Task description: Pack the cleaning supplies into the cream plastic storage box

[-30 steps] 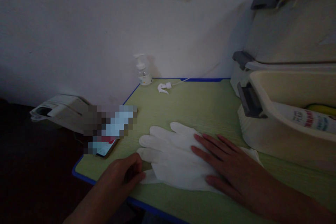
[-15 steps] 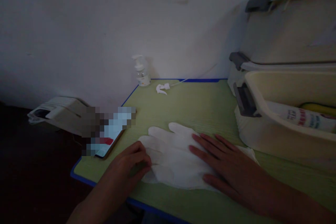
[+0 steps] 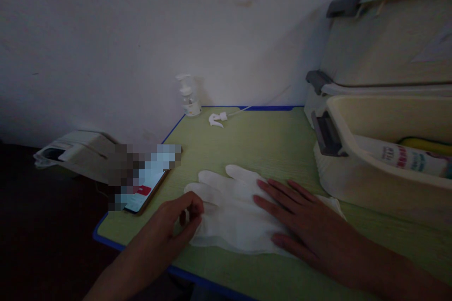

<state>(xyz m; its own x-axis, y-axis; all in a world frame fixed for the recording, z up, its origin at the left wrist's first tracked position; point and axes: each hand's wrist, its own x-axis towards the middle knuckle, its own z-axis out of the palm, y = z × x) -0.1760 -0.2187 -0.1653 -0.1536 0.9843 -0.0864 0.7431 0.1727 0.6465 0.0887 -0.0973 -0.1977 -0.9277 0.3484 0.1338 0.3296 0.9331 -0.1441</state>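
Observation:
A white glove lies flattened on the green tabletop, its fingers pointing left and away from me. My left hand is at the glove's finger end, thumb and curled index finger pinched together on a glove finger. The pinched bit itself is mostly hidden by my fingertips. My right hand rests flat on the wrist half of the glove, its fingers stretched out and slightly apart. The glove's cuff shows beyond my right hand.
Left of the glove lies a lit phone, partly pixelated. A clear pump bottle and a white spray nozzle with a thin tube are near the wall. On the right stands a cream bin holding a white printed package. A blue edge borders the tabletop.
My left hand's fingers have curled more tightly at the glove's fingertips. My right hand stays flat on the glove. The view has shifted very slightly.

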